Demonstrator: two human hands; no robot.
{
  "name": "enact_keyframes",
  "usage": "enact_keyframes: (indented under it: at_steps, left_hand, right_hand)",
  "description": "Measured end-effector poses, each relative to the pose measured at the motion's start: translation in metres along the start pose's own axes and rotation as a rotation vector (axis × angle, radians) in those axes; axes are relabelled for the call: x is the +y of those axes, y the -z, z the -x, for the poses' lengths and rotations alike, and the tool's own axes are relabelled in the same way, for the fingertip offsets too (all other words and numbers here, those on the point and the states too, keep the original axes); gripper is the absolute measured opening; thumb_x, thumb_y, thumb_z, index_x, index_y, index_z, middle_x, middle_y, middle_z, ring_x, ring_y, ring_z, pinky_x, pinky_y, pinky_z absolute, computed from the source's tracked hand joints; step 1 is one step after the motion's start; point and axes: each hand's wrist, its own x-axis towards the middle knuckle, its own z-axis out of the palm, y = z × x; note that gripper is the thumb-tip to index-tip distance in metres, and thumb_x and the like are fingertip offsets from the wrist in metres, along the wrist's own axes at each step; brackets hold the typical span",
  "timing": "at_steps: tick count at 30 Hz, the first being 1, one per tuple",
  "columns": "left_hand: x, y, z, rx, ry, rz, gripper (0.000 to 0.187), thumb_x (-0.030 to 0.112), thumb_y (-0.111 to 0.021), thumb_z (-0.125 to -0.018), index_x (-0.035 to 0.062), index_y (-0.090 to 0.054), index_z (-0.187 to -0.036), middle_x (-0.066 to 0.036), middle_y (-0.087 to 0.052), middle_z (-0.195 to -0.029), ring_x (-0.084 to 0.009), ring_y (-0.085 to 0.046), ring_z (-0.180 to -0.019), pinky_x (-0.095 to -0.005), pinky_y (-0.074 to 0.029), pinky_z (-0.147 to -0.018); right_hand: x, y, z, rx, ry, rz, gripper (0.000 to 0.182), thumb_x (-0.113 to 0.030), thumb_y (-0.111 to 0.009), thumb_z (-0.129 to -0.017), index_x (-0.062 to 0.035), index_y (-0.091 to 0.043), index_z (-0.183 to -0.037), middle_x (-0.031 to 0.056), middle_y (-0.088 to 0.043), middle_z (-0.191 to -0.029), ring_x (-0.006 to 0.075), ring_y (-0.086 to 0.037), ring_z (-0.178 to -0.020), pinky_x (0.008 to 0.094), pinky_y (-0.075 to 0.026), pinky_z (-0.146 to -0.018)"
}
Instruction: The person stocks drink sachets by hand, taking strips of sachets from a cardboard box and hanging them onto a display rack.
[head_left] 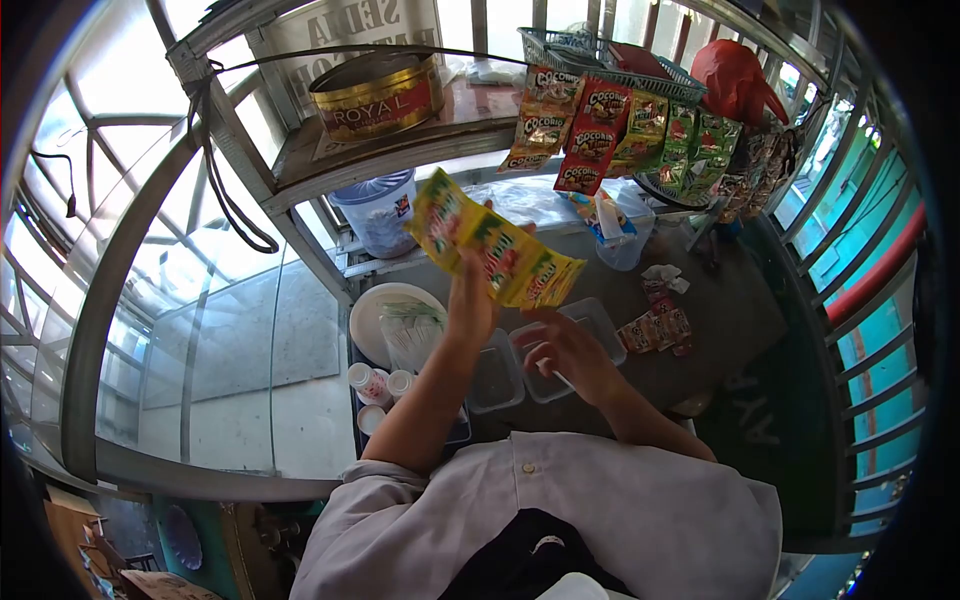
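A strip of joined yellow sachets (490, 250) is held up in front of the shelf by my left hand (474, 290), whose fingers are partly behind it. Below the strip's right end is my right hand (566, 350), its fingers curled, with a thin white item (564, 379) between them that I cannot make out. Under my hands lie two clear plastic containers (495, 372). To their left are a round white plate (372, 318) and a clear bag of thin sticks (410, 335).
Sachet strips (597, 130) hang from the shelf (300, 165), beside a gold ROYAL tin (375, 100) and a green basket (640, 65). A white bucket (375, 215) stands below. Small red packets (655, 328) lie right; white cups (368, 384) stand left.
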Motion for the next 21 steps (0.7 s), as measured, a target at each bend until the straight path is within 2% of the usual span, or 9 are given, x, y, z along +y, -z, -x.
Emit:
enact_keyframes:
  at_steps: [1,4,8,11,12,13,16,19,21]
  left_hand:
    - [-0.005,0.003,0.005,-0.046,-0.011,-0.009,0.061,0.046,-0.035,-0.099,0.0024,-0.027,-0.142,-0.017,-0.052,-0.128,-0.0225,-0.053,-0.115,-0.0348,-0.046,-0.094]
    - [-0.025,0.023,0.021,-0.003,-0.082,-0.212,0.052,0.034,-0.047,-0.098,-0.0009,-0.037,-0.136,-0.013,-0.055,-0.122,-0.0180,-0.054,-0.110,-0.0323,-0.045,-0.093]
    - [0.002,0.027,0.026,-0.049,-0.174,-0.388,0.039,0.024,-0.056,-0.095,-0.0013,-0.050,-0.124,-0.009,-0.058,-0.115,-0.0140,-0.055,-0.104,-0.0306,-0.044,-0.091]
    - [0.014,0.032,0.020,0.119,-0.112,-0.532,0.033,0.022,-0.061,-0.092,0.0008,-0.055,-0.116,-0.007,-0.060,-0.110,-0.0143,-0.057,-0.100,-0.0306,-0.046,-0.087]
    - [0.018,0.026,0.013,0.176,-0.139,-0.285,0.032,0.022,-0.061,-0.091,0.0019,-0.056,-0.115,-0.006,-0.061,-0.108,-0.0146,-0.058,-0.097,-0.0300,-0.046,-0.084]
    - [0.023,0.021,0.007,0.228,-0.161,-0.038,0.031,0.022,-0.062,-0.091,0.0029,-0.057,-0.114,-0.005,-0.062,-0.105,-0.0149,-0.059,-0.095,-0.0294,-0.046,-0.081]
    - [0.035,0.017,-0.007,0.304,-0.057,-0.110,0.031,0.023,-0.064,-0.089,0.0059,-0.057,-0.113,-0.004,-0.063,-0.101,-0.0136,-0.060,-0.090,-0.0272,-0.046,-0.073]
    - [0.032,0.023,-0.028,0.302,0.084,-0.202,0.030,0.025,-0.065,-0.089,0.0074,-0.057,-0.112,-0.003,-0.064,-0.098,-0.0103,-0.059,-0.086,-0.0242,-0.044,-0.068]
    - [0.027,0.025,-0.046,0.289,0.090,-0.203,0.031,0.027,-0.065,-0.089,0.0080,-0.057,-0.112,-0.003,-0.064,-0.098,-0.0097,-0.059,-0.083,-0.0231,-0.043,-0.066]
  right_hand:
    - [-0.009,-0.006,-0.004,0.061,-0.130,-0.418,0.026,-0.031,-0.062,-0.090,-0.0136,-0.059,-0.109,0.0031,-0.063,-0.094,0.0128,-0.059,-0.069,0.0257,-0.044,-0.054]
    - [-0.015,-0.003,-0.023,0.087,-0.131,-0.813,0.028,-0.030,-0.061,-0.091,-0.0139,-0.056,-0.113,0.0028,-0.061,-0.094,0.0111,-0.056,-0.063,0.0242,-0.043,-0.054]
    - [-0.021,0.032,-0.059,0.141,0.107,-0.752,0.027,-0.028,-0.059,-0.092,-0.0152,-0.053,-0.116,0.0006,-0.060,-0.089,0.0087,-0.055,-0.065,0.0248,-0.045,-0.054]
    - [-0.087,0.020,-0.078,0.199,0.592,-0.415,0.014,-0.019,-0.060,-0.091,-0.0133,-0.055,-0.103,-0.0010,-0.058,-0.085,0.0061,-0.052,-0.063,0.0208,-0.042,-0.051]
    - [-0.107,0.019,-0.090,0.180,0.712,-0.266,0.012,-0.017,-0.062,-0.090,-0.0122,-0.055,-0.098,-0.0013,-0.058,-0.084,0.0056,-0.052,-0.063,0.0195,-0.041,-0.050]
    - [-0.127,0.016,-0.100,0.210,0.740,-0.207,0.014,-0.018,-0.063,-0.089,-0.0105,-0.055,-0.097,-0.0010,-0.057,-0.080,0.0053,-0.052,-0.062,0.0196,-0.040,-0.048]
    - [-0.182,0.004,-0.141,0.234,0.823,0.097,0.021,-0.019,-0.068,-0.086,-0.0026,-0.058,-0.096,0.0014,-0.058,-0.067,0.0060,-0.049,-0.049,0.0209,-0.036,-0.040]
    - [-0.218,0.009,-0.188,0.331,0.779,0.320,0.028,-0.026,-0.071,-0.084,-0.0016,-0.062,-0.095,0.0056,-0.065,-0.069,0.0089,-0.059,-0.057,0.0228,-0.043,-0.047]
    - [-0.235,0.014,-0.209,0.547,0.913,0.882,0.039,-0.043,-0.069,-0.081,-0.0063,-0.066,-0.095,0.0065,-0.068,-0.073,0.0164,-0.066,-0.066,0.0314,-0.051,-0.059]
